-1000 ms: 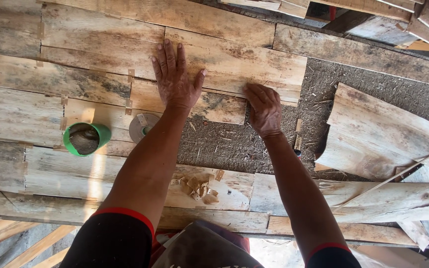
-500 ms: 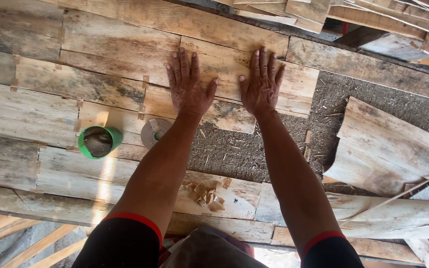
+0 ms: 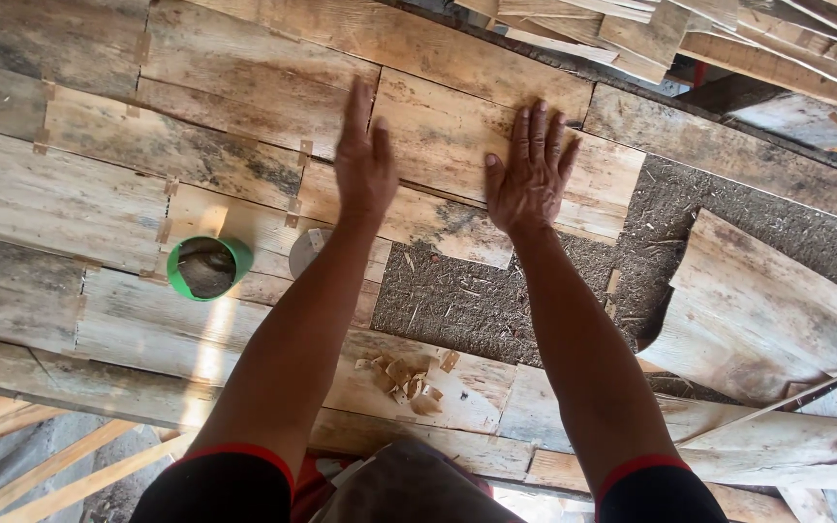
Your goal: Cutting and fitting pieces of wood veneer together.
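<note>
Thin wood veneer sheets lie edge to edge on a rough grey board [image 3: 477, 300], joined by short strips of brown tape. My left hand [image 3: 364, 163] rests edge-on on a pale veneer sheet [image 3: 244, 97], fingers together and pointing away from me. My right hand [image 3: 531, 172] lies flat, fingers spread, on the neighbouring veneer sheet [image 3: 457, 145]. Neither hand holds anything. A green tape roll [image 3: 207, 267] stands left of my left forearm, and a grey round object [image 3: 308, 252] is half hidden behind that arm.
A curled veneer sheet [image 3: 758, 320] lies loose at the right. A small heap of tape scraps [image 3: 405, 376] sits on the near sheet between my arms. Stacked wood strips [image 3: 728, 39] lean at the top right. Wooden slats [image 3: 41, 465] cross below the table's left edge.
My right hand moved up and right from the sheet's lower edge and spread flat. My left hand turned from flat onto its edge. The view shifted slightly closer.
</note>
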